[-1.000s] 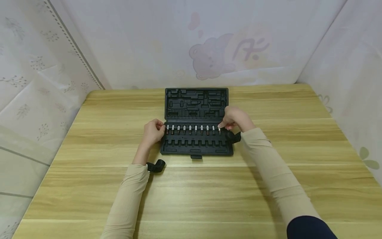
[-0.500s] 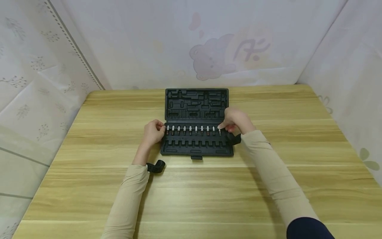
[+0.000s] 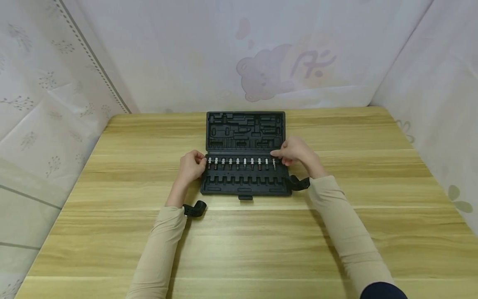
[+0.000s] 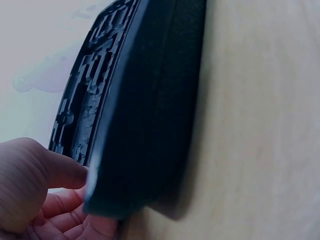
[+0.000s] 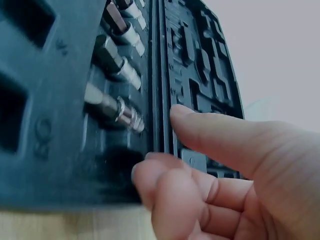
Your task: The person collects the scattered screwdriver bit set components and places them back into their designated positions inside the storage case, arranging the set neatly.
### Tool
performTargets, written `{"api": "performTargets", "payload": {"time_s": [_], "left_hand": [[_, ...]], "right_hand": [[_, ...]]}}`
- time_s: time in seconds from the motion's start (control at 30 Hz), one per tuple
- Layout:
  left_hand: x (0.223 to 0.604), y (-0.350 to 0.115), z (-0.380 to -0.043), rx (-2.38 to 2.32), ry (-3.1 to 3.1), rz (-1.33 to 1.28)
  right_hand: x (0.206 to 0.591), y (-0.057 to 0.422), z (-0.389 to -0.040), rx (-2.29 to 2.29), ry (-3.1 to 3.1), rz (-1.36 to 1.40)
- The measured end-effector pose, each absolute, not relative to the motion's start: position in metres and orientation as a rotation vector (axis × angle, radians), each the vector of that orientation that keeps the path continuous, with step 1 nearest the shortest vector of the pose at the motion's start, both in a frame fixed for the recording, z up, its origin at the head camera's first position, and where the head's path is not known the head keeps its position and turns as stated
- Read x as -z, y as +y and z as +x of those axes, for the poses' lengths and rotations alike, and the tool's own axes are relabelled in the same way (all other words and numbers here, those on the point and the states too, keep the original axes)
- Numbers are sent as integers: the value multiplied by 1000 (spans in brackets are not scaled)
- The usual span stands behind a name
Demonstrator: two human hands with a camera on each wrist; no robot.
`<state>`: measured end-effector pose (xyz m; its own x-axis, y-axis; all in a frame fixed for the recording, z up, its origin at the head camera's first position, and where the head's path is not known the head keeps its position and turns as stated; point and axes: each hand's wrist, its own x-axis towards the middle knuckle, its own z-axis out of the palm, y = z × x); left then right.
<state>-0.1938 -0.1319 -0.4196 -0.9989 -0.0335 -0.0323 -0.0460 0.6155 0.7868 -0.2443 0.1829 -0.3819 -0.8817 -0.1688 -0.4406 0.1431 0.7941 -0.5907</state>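
Observation:
A black plastic tool case (image 3: pixel 224 192) lies unfolded on the table, its moulded lid (image 3: pixel 242 129) laid back. Several metal bit sockets sit in a row in the lower half. My left hand (image 3: pixel 191 167) pinches the case's left edge; the left wrist view shows the thumb on the rim and fingers against the side. My right hand (image 3: pixel 298 153) hovers at the right end of the row. In the right wrist view, its thumb and bent fingers stand apart with nothing between them, beside the last bit socket (image 5: pixel 114 107), which lies in its slot.
A wooden table (image 3: pixel 239 245) carries the case near its back edge. Pale printed cloth (image 3: pixel 179 54) hangs behind and at both sides. Lower in the case runs a row of notches (image 3: pixel 242 180). Each wrist wears a black camera mount (image 3: pixel 195 208).
My right hand has let go of the rightmost bit socket and lifted slightly back from it, its wrist shifting right. The left hand has stayed at the case's edge.

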Motion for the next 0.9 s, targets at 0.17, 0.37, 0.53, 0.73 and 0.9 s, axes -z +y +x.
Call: {"api": "performTargets", "payload": {"time_s": [0.17,0.37,0.53,0.73,0.9], "left_hand": [[419,-131,-194,-1372,2812,-68],[418,-131,-194,-1376,2814,-61],[418,-132,-193,-1370,2808,-69],[418,-132,-193,-1350,2836,-52],[418,-132,-193,-1335,2851,-34]], "right_hand": [[384,192,-244,969,2491,-22],[380,201,-241,1011,2504,-16],[378,207,-237,1039,2498,0],[379,217,-232,1062,2508,14],[379,226,-228,1074,2521,4]]}}
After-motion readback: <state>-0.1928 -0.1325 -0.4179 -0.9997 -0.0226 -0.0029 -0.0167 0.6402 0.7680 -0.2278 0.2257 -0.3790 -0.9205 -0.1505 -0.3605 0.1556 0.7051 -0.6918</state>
